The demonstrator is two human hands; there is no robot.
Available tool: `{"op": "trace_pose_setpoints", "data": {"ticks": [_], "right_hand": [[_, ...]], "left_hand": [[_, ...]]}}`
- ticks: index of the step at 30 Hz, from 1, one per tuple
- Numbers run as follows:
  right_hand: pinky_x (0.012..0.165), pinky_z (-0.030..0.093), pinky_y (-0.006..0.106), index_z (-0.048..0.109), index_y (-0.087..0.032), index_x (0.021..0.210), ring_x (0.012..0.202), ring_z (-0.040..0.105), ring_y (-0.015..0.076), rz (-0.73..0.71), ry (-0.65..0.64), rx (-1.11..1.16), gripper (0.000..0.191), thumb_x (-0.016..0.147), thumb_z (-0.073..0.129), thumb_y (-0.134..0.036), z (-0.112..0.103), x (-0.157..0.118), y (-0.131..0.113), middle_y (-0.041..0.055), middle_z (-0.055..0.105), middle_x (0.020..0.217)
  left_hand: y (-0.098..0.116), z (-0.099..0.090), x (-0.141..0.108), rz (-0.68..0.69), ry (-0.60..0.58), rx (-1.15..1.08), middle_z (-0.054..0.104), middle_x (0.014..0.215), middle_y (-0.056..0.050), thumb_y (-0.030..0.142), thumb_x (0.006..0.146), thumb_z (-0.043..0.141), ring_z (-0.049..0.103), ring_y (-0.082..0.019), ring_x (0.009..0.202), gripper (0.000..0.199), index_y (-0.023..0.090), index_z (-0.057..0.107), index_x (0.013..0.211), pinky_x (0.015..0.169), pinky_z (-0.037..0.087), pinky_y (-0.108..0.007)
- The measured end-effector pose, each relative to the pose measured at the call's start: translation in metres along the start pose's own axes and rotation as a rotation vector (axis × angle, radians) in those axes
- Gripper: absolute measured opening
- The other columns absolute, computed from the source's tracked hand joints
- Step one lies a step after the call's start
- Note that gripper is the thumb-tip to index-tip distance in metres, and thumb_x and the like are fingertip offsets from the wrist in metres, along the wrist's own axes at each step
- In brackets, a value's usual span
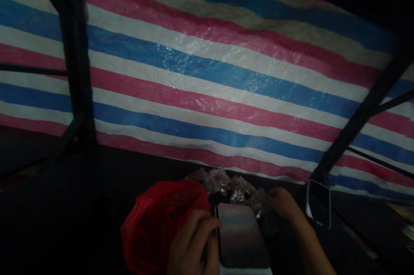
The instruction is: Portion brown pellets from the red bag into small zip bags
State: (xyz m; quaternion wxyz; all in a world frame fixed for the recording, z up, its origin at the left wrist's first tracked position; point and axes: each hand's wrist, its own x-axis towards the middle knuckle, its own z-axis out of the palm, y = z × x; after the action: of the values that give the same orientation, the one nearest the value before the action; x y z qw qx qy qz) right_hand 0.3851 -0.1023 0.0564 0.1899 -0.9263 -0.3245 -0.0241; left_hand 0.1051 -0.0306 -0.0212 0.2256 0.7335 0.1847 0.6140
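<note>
My left hand (195, 242) is between an open red plastic bag (136, 214) and a small flat scale (241, 236) with a shiny metal top. Its fingers are curled, with a fingertip at the scale's left edge; the inside of the hand is hidden. Beyond the scale's far right corner, my right hand (283, 202) pinches a small clear plastic packet (258, 202) with brownish contents. More such packets (237, 189) lie in a loose row behind the scale. A dark round object (271, 224), too dim to name, sits under my right wrist.
A phone-like device with a pale frame (318, 203) leans at the right against a dark slanted post (355, 124). Another dark post (76, 59) stands at the left. Red, white and blue striped plastic sheeting (210, 72) hangs behind the dark tabletop (129, 165).
</note>
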Motion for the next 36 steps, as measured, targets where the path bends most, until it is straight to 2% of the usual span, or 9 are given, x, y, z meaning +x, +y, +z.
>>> {"op": "trace_pose_setpoints", "data": {"ticks": [4,7,8,11,15,18,26,33,36], "right_hand": [[0.079,0.062,0.036,0.075,-0.014,0.115,0.091,0.079,0.029,-0.075,0.055,0.267,0.036,0.094,0.073,-0.043,-0.03,-0.009,-0.014,0.0126,0.082,0.099],[0.079,0.061,0.034,0.07,-0.018,0.125,0.091,0.08,0.0262,-0.158,0.098,0.483,0.048,0.087,0.077,-0.047,-0.037,-0.033,-0.046,0.0099,0.083,0.099],[0.077,0.061,0.035,0.07,-0.018,0.123,0.089,0.08,0.0271,-0.21,0.087,0.689,0.051,0.08,0.082,-0.043,-0.035,-0.044,-0.061,0.0102,0.083,0.094],[0.07,0.06,0.032,0.071,-0.021,0.111,0.075,0.077,0.0232,-0.315,-0.083,1.068,0.048,0.07,0.088,-0.037,-0.02,-0.078,-0.112,0.0016,0.078,0.076],[0.059,0.053,0.025,0.07,-0.022,0.101,0.059,0.068,0.0158,-0.287,-0.316,1.257,0.04,0.065,0.084,-0.023,0.004,-0.099,-0.155,-0.0071,0.068,0.064],[0.057,0.049,0.022,0.069,-0.021,0.101,0.056,0.065,0.0136,-0.25,-0.363,1.289,0.04,0.063,0.082,-0.016,0.016,-0.096,-0.159,-0.0089,0.065,0.061],[0.059,0.046,0.023,0.069,-0.02,0.1,0.059,0.064,0.0136,-0.21,-0.53,1.304,0.041,0.062,0.082,-0.013,0.019,-0.095,-0.153,-0.0078,0.069,0.061],[0.061,0.049,0.024,0.067,-0.021,0.093,0.066,0.066,0.0159,-0.161,-0.199,1.293,0.027,0.069,0.074,-0.012,0.023,-0.101,-0.181,-0.0047,0.07,0.07],[0.064,0.052,0.026,0.068,-0.022,0.094,0.069,0.069,0.0169,-0.223,-0.123,1.27,0.02,0.076,0.072,-0.013,0.027,-0.109,-0.2,-0.0035,0.07,0.074]], "left_hand": [[0.017,0.005,0.008,-0.189,-0.049,-0.111,0.069,0.084,0.0,0.014,0.099,0.047,0.071,-0.014,0.076,0.027,0.028,0.068,0.09,0.07,0.056,-0.023],[0.02,0.005,0.017,-0.336,-0.126,-0.224,0.072,0.086,-0.001,0.03,0.102,0.051,0.072,-0.016,0.08,0.022,0.028,0.069,0.09,0.074,0.058,-0.025],[0.019,0.004,0.021,-0.402,-0.154,-0.26,0.074,0.089,-0.002,0.036,0.103,0.052,0.074,-0.017,0.083,0.022,0.028,0.07,0.093,0.076,0.06,-0.026],[0.01,0.003,0.034,-0.611,-0.167,-0.375,0.079,0.099,-0.005,0.053,0.099,0.059,0.077,-0.022,0.093,0.03,0.026,0.072,0.107,0.083,0.063,-0.03],[0.0,0.003,0.05,-0.76,-0.039,-0.549,0.081,0.104,-0.006,0.056,0.09,0.068,0.078,-0.024,0.098,0.036,0.023,0.073,0.104,0.084,0.063,-0.031],[-0.004,0.001,0.057,-0.773,-0.001,-0.568,0.08,0.095,-0.005,0.053,0.087,0.072,0.076,-0.022,0.089,0.033,0.021,0.074,0.093,0.082,0.061,-0.029],[-0.015,-0.022,0.059,-0.757,-0.123,-0.437,0.071,0.081,0.001,0.058,0.09,0.065,0.068,-0.018,0.079,0.035,0.024,0.07,0.082,0.073,0.056,-0.025],[-0.017,-0.048,0.062,-0.646,-0.116,-0.133,0.069,0.073,0.001,0.059,0.092,0.06,0.064,-0.018,0.068,0.038,0.025,0.066,0.077,0.062,0.052,-0.025],[-0.025,-0.057,0.065,-0.807,0.047,-0.257,0.068,0.069,0.002,0.065,0.082,0.071,0.066,-0.018,0.068,0.041,0.025,0.065,0.076,0.061,0.052,-0.025]]}}
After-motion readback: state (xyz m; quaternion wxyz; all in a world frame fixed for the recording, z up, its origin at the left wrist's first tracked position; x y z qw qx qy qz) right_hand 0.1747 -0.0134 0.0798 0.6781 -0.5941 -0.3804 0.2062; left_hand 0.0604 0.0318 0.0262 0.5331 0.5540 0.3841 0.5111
